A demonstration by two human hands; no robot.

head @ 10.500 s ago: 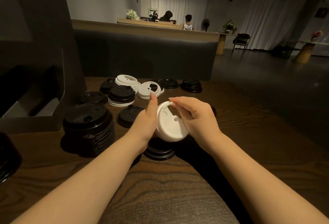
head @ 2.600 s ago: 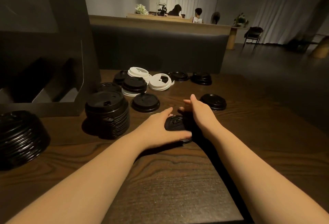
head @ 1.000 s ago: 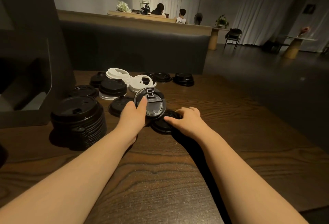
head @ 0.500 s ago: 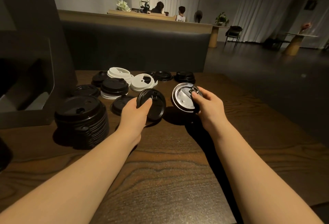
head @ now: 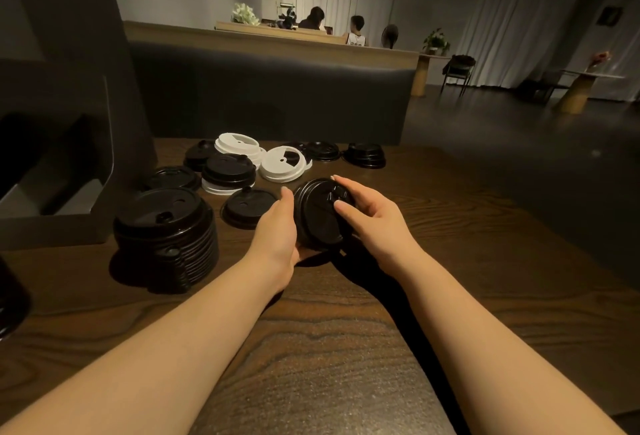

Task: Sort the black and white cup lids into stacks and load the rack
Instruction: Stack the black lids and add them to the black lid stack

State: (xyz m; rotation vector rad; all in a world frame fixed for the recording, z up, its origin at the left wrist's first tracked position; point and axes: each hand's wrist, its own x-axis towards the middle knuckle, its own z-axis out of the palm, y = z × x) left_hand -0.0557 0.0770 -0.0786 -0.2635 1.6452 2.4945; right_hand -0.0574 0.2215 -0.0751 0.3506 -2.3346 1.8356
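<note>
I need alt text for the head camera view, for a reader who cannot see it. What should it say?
Two bare hands, left hand and right hand, hold a few nested black cup lids between them above a dark wooden table. To the left stands a tall stack of black lids; behind lie loose black lids and white lids, with a dark rack at the far left.

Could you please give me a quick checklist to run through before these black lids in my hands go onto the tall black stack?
1. Grip: left hand and right hand both hold the black lids from either side: ok.
2. Colour: only black shows in the held lids: ok.
3. Lids nested flush: edges in shadow: cannot tell.
4. Tall black stack upright on the table, top free: ok.
5. Path: a single black lid lies flat between hands and stack, so lift over it: ok.
6. Sorting done: black and white lids still mixed in the far pile: not ok.
</note>
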